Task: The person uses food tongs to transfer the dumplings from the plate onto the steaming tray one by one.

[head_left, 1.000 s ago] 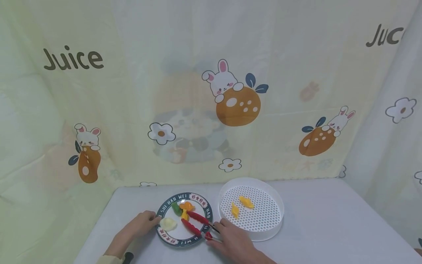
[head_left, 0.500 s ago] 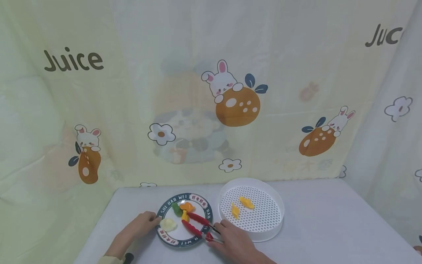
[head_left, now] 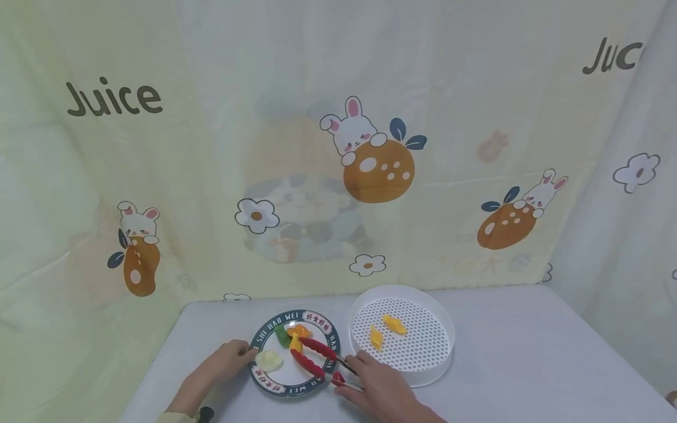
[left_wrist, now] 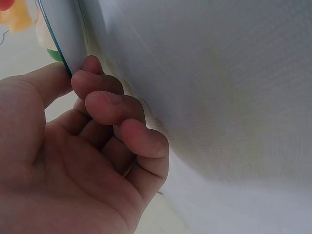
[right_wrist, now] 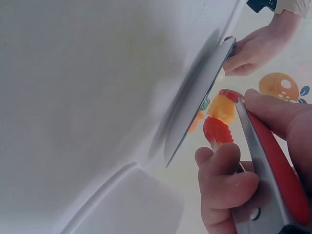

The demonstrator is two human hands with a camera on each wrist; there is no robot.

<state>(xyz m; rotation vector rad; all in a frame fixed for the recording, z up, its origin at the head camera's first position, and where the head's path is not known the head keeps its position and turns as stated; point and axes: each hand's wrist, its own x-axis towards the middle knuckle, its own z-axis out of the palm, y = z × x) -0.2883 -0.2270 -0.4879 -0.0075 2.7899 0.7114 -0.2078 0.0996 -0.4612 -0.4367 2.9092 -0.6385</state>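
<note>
In the head view my left hand [head_left: 228, 359] pinches the left rim of a round plate [head_left: 294, 390] with a dark lettered border. The left wrist view shows the thumb and index finger at the plate's edge [left_wrist: 59, 41], the other fingers curled below. My right hand [head_left: 385, 389] grips red-tipped metal tongs [head_left: 309, 365] over the plate's right side. Between their spread tips is a yellow dumpling-shaped piece [head_left: 296, 342]; whether both tips touch it I cannot tell. Beside it lie an orange piece [head_left: 300, 330] and a green piece [head_left: 282, 336]. A pale piece [head_left: 268, 361] sits near the left rim.
Right of the plate stands a round white perforated basket [head_left: 448, 358] with a raised wall. Inside it lie two yellow dumpling-shaped pieces [head_left: 394, 324], apart from each other. Both stand on a white-covered table [head_left: 508, 364], with a printed curtain [head_left: 449, 235] hanging behind its far edge.
</note>
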